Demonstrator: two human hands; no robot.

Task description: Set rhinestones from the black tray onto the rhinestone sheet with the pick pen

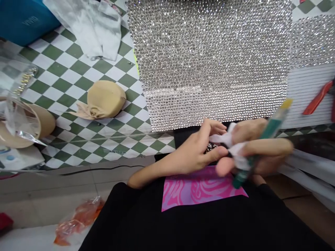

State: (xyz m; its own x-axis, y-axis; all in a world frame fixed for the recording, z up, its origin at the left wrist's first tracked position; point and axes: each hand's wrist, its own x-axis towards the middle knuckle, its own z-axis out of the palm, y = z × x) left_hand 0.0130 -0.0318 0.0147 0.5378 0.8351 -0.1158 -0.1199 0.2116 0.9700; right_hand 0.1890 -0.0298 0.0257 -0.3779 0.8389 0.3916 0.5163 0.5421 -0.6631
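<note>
My left hand [200, 151] is closed around a small dark piece set with rhinestones [212, 147], held just in front of the table edge; most of the piece is hidden by the fingers. Blurred by motion, my right hand [264, 150] meets it from the right side. Between its fingers lies a green pen-like tool [272, 127] with a yellow end pointing up and away. White wrapping or tissue [239, 153] shows on the right fingers, close to the rhinestone piece. Below both hands, a pink and purple swirl-patterned sheet [193, 191] rests against the black clothing.
A large rhinestone sheet [211, 59] covers the table's middle. On the checkered cloth [89, 75] are a tan wrapped bundle [106, 99], a white cloth [101, 31], a blue bag [28, 21] and a tape roll [45, 122]. Red-handled pliers [318, 99] lie at right.
</note>
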